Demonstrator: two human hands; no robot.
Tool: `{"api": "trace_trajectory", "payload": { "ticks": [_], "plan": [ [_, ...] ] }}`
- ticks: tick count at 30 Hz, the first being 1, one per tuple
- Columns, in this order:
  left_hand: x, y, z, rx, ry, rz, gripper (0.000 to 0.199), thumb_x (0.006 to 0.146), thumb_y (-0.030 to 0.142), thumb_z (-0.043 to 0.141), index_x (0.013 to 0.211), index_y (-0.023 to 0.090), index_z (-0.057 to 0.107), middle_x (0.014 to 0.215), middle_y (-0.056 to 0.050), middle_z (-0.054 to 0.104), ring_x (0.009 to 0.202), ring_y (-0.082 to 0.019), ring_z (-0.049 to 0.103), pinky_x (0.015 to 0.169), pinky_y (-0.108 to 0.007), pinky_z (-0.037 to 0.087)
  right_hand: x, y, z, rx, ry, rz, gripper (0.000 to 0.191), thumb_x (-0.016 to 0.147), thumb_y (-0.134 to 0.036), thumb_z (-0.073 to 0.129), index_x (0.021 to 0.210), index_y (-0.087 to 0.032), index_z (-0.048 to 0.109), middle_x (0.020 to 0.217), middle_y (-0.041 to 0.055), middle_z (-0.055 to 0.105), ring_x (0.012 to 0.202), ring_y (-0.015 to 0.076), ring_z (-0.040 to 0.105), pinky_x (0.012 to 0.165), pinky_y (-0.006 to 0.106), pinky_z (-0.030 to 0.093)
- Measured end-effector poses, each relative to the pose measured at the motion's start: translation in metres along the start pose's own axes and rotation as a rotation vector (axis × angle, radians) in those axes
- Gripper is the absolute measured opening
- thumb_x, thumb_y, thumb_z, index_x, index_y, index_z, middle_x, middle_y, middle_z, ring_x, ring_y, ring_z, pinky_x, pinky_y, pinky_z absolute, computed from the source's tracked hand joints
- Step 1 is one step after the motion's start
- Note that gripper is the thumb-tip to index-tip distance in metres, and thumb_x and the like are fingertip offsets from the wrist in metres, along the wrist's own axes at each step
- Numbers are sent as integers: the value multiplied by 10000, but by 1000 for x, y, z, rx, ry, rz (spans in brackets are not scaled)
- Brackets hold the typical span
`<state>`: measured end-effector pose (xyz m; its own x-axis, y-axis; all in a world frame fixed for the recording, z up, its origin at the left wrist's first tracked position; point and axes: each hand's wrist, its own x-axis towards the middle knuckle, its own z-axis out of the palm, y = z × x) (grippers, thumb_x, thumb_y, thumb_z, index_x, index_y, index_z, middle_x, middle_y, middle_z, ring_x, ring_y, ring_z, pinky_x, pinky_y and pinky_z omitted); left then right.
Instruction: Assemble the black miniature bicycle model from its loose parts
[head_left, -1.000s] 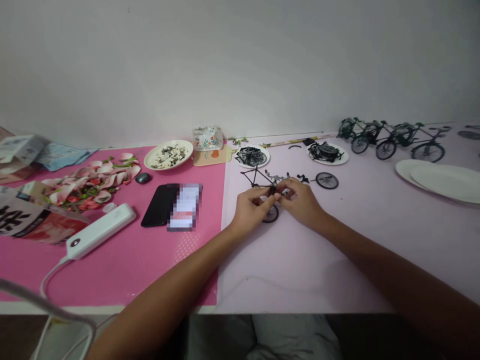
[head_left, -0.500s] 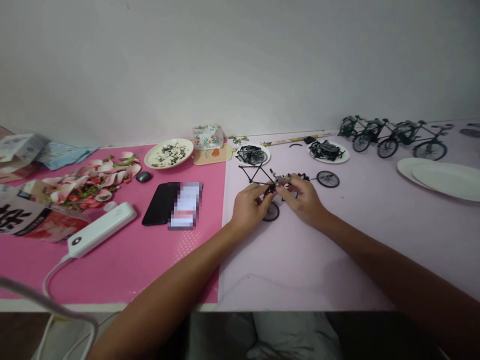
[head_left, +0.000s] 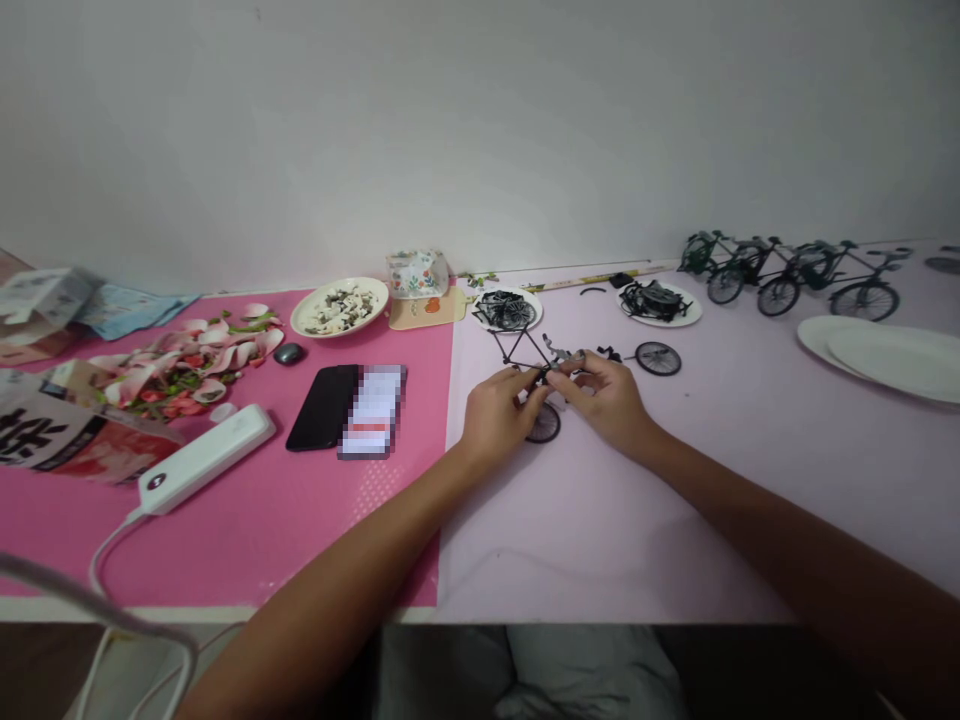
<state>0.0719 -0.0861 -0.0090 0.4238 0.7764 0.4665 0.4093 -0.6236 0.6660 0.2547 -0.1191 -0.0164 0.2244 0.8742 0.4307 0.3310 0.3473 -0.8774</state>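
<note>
My left hand (head_left: pixel 501 408) is closed, its thumb and forefinger pinching a thin black miniature bicycle frame (head_left: pixel 527 342) that points up and away to the left. Against the same end of the frame, the fingertips of my right hand (head_left: pixel 604 392) are pinched together. A small grey part (head_left: pixel 553 348) shows just above the fingertips; how it joins the frame is hidden. Below the hands a spoked toy wheel (head_left: pixel 545 424) is partly covered by my left fingers. Another wheel (head_left: pixel 658 358) lies right of my right hand, beside small black parts (head_left: pixel 611 354).
Behind the hands stand a plate of wheels (head_left: pixel 535 309) and a plate of black parts (head_left: pixel 693 312). Assembled miniature bicycles (head_left: pixel 795 272) line the back right, near stacked white plates (head_left: pixel 900 360). Two phones (head_left: pixel 324 408) and a white power bank (head_left: pixel 210 460) lie left.
The far end of the bicycle frame has swung slightly to the right, and the grey part has tilted. Both hands stay together in nearly the same place.
</note>
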Motion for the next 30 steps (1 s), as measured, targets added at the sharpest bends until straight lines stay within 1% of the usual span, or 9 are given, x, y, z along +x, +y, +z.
{"api": "trace_trajectory", "payload": {
  "ticks": [6, 8, 10, 13, 17, 20, 22, 26, 30],
  "plan": [
    [1, 4, -3, 9, 77, -63, 176, 927, 357, 804, 1050, 231, 804, 948, -28, 796, 663, -144, 641, 702, -289, 499, 0, 3, 1, 60, 31, 119, 311, 796, -497, 857, 839, -203, 767, 867, 50, 768, 700, 189, 687, 633, 330, 595],
    [1, 5, -3, -2, 81, -83, 204, 925, 352, 806, 1087, 231, 782, 954, -20, 792, 654, -135, 642, 700, -282, 504, 1, 1, 2, 75, 40, 140, 319, 782, -503, 863, 835, -202, 772, 856, 52, 777, 686, 189, 685, 617, 328, 588],
    [0, 6, -4, -13, 83, -77, 274, 936, 343, 794, 1187, 240, 754, 964, -16, 786, 644, -125, 640, 696, -272, 508, 1, -2, 3, 93, 48, 162, 321, 774, -505, 868, 817, -202, 770, 857, 56, 783, 677, 185, 682, 588, 315, 571],
    [-1, 7, -3, -1, 105, 16, 285, 972, 325, 750, 1243, 239, 746, 997, -33, 775, 650, -117, 637, 687, -259, 513, 2, -3, 3, 122, 51, 180, 307, 762, -493, 875, 780, -207, 767, 854, 59, 788, 684, 184, 685, 573, 303, 553],
    [-2, 5, -1, 37, 149, 109, 230, 996, 312, 706, 1194, 215, 774, 1031, -60, 764, 649, -111, 619, 659, -251, 523, 3, -1, 3, 125, 56, 173, 284, 736, -479, 893, 775, -215, 796, 839, 58, 801, 774, 215, 731, 673, 327, 588],
    [-1, 2, 0, 53, 193, 115, 226, 985, 299, 713, 1185, 216, 776, 1031, -54, 760, 654, -105, 616, 650, -242, 533, 2, -2, 3, 98, 24, 161, 289, 755, -493, 882, 817, -217, 823, 878, 67, 818, 847, 242, 756, 733, 345, 612],
    [1, -1, 0, 49, 225, 106, 215, 973, 287, 728, 1170, 218, 780, 1024, -50, 756, 663, -101, 621, 648, -235, 539, 1, -5, 2, 83, -27, 152, 312, 795, -521, 855, 857, -216, 833, 885, 70, 820, 845, 246, 762, 747, 355, 624],
    [7, -5, -8, 20, 297, 76, 181, 952, 255, 746, 1121, 208, 787, 991, -51, 745, 696, -111, 639, 652, -239, 546, 1, -10, -2, 26, -101, 121, 352, 857, -563, 799, 876, -212, 821, 810, 62, 791, 765, 230, 742, 682, 338, 605],
    [17, -11, -21, 18, 361, 46, 161, 937, 231, 742, 1089, 206, 789, 947, -45, 730, 726, -126, 641, 649, -247, 529, 5, -10, -10, -79, -55, 74, 360, 905, -557, 750, 850, -205, 800, 774, 54, 761, 682, 194, 673, 601, 312, 528]
  ]
}}
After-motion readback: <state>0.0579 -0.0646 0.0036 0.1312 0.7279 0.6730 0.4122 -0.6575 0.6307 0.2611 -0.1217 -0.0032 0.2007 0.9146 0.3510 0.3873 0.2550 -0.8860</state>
